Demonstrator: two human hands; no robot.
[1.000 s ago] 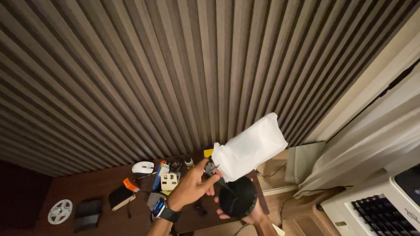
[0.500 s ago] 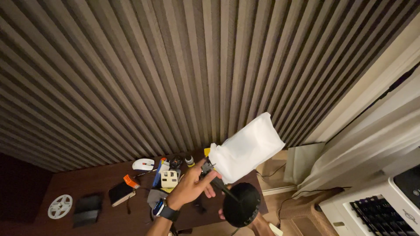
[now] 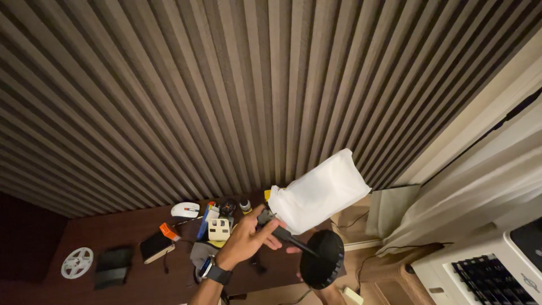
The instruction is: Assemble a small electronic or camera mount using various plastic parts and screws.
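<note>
left hand (image 3: 248, 240) closed on the joint of a black lamp arm (image 3: 291, 239), just below the white lamp shade (image 3: 318, 192). arm's long axis runs down-right to the round black base (image 3: 322, 258). right hand mostly hidden under the base; its grip cannot be told. all held above the cluttered tabletop (image 3: 130, 231); left hand nearer the shade.

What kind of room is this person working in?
Probably a home desk or hobby corner. A dark wooden desk stands against a slatted wall panel, strewn with small gadgets such as a white mouse and a film reel; pale curtains hang at the right.
</note>
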